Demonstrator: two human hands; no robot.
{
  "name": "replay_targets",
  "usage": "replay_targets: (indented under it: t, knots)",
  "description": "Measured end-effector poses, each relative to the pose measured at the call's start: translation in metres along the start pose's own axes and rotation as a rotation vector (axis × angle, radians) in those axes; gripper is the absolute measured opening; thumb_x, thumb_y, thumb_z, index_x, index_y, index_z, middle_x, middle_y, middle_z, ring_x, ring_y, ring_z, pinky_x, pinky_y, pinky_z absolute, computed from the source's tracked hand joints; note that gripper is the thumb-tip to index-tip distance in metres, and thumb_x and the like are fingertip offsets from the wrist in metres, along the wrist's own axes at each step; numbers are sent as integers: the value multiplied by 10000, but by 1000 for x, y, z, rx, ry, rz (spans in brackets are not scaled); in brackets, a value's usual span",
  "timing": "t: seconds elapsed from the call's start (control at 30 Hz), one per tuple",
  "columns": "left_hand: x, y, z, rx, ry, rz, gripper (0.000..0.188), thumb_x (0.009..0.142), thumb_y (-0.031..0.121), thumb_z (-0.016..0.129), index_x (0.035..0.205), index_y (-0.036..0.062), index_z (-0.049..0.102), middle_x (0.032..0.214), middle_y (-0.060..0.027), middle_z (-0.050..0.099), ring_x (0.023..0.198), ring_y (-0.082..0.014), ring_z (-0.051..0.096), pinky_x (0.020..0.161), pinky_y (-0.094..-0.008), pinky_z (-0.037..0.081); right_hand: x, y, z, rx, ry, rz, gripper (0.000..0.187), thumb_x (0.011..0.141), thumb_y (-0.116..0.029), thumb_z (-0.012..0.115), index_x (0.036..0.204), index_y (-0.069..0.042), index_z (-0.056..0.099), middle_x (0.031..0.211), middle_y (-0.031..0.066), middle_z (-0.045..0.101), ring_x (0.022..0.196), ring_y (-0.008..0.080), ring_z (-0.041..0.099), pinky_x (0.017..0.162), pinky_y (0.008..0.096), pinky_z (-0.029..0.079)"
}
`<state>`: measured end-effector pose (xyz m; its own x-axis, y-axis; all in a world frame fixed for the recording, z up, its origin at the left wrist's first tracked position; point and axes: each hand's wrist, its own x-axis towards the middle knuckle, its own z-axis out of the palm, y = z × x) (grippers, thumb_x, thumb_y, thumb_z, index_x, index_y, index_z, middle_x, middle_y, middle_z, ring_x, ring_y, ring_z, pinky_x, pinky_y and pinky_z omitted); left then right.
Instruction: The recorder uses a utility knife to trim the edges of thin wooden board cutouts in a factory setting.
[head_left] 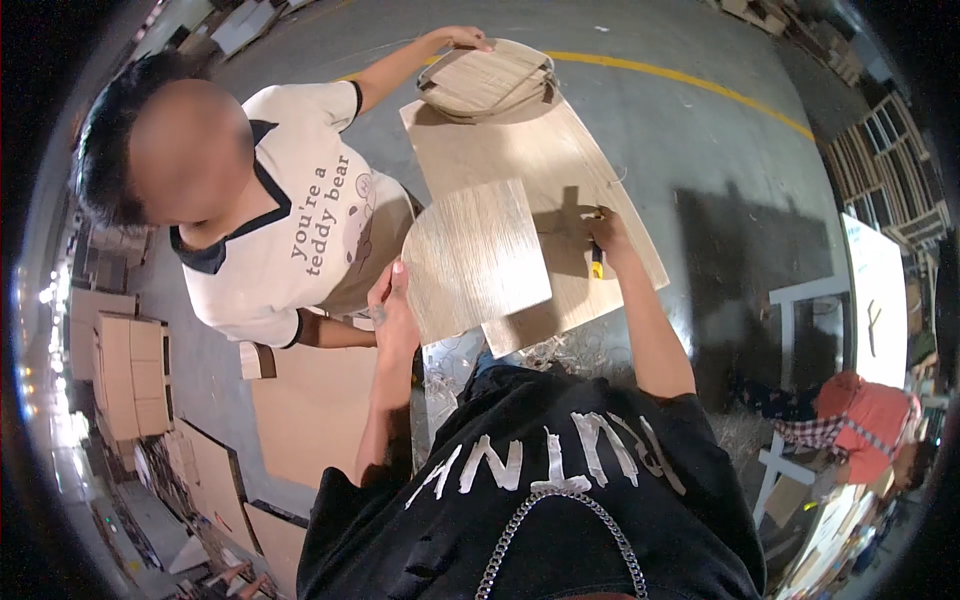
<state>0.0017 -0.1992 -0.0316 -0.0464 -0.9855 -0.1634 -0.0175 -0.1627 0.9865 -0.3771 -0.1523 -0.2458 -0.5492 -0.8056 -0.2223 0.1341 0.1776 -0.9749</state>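
Note:
My left hand (pixel 395 308) grips the lower left edge of a light wood-grain panel (pixel 475 260) with one rounded corner, thumb on its face. The panel is tilted up over a larger wood-grain board (pixel 460 150). Over the right part of that board, my right hand (pixel 608 235) is closed round a slim black-and-yellow utility knife (pixel 597 269), its yellow end pointing towards me. The knife's far end is partly hidden by my fingers. At the board's far end lies a rounded wood-grain piece (pixel 485 78) with a dark band round its rim.
A co-worker in a cream shirt (pixel 280 190) stands at the left, one hand (pixel 466 38) on the rounded piece. Scraps (pixel 550 350) litter the floor before me. A tan sheet (pixel 310 415) lies lower left. Another person in red (pixel 865 425) bends at the right, near white frames (pixel 808 290).

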Motion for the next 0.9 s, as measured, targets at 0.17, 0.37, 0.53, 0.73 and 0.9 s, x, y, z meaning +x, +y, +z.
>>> replay_targets:
  t: [0.17, 0.37, 0.53, 0.73, 0.9]
  knots:
    - [-45, -30, -55, -85, -20, -197, 316, 1020, 350, 582, 1020, 55, 696, 916, 3, 644, 861, -101, 571, 753, -273, 480, 33, -10, 87, -701, -32, -346, 423, 812, -307, 740, 1071, 19, 665, 875, 221, 701, 809, 360, 686, 675, 440, 540]
    - [-37, -97, -36, 94, -101, -256, 297, 1018, 312, 599, 1082, 40, 698, 920, 24, 648, 861, -100, 581, 773, -281, 479, 4, -37, 29, -920, 260, -734, 368, 855, -229, 776, 1093, 32, 673, 959, 133, 705, 910, 218, 649, 840, 335, 518]
    - [-46, -61, -30, -209, -235, -421, 319, 1018, 332, 607, 1104, 40, 703, 867, 45, 644, 806, -64, 566, 709, -258, 473, -114, -121, 47, 334, -217, 297, 456, 1051, -198, 486, 1441, 35, 450, 1420, 138, 532, 1276, 247, 522, 1126, 361, 349]
    - [-33, -37, -35, -57, -470, -406, 383, 996, 377, 627, 1046, 6, 708, 779, 59, 605, 705, -57, 513, 637, -255, 446, -166, -115, 28, -52, -223, 103, 363, 984, -140, 626, 1276, 75, 609, 1254, 131, 636, 1200, 216, 548, 1082, 331, 377]
    - [-34, -113, -86, 200, -570, -194, 394, 969, 365, 671, 1164, 24, 707, 1071, -38, 714, 1000, -122, 624, 899, -305, 517, -186, -87, 24, -59, 129, 210, 311, 940, -101, 689, 1182, 91, 656, 1198, 119, 654, 1100, 203, 578, 1007, 311, 440]
